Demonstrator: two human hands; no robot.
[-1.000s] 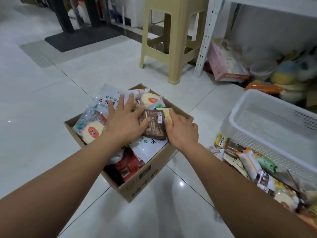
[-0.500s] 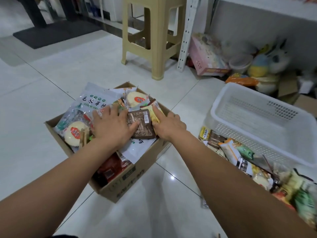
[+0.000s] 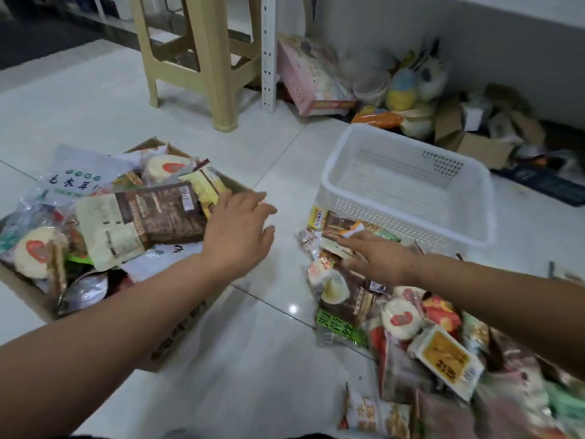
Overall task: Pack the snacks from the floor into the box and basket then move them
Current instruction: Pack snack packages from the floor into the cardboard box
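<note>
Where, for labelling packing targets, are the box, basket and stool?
box (image 3: 186, 327), head view, printed near side wall.
basket (image 3: 411, 224), head view, perforated near wall.
stool (image 3: 221, 90), head view, front leg.

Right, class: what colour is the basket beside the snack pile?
The basket is white, with perforated walls; the head view shows it best.

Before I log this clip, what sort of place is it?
Likely a home or small storeroom, hard to say which: glossy tiled floor, a beige plastic stool, and household clutter piled under a white shelf.
</note>
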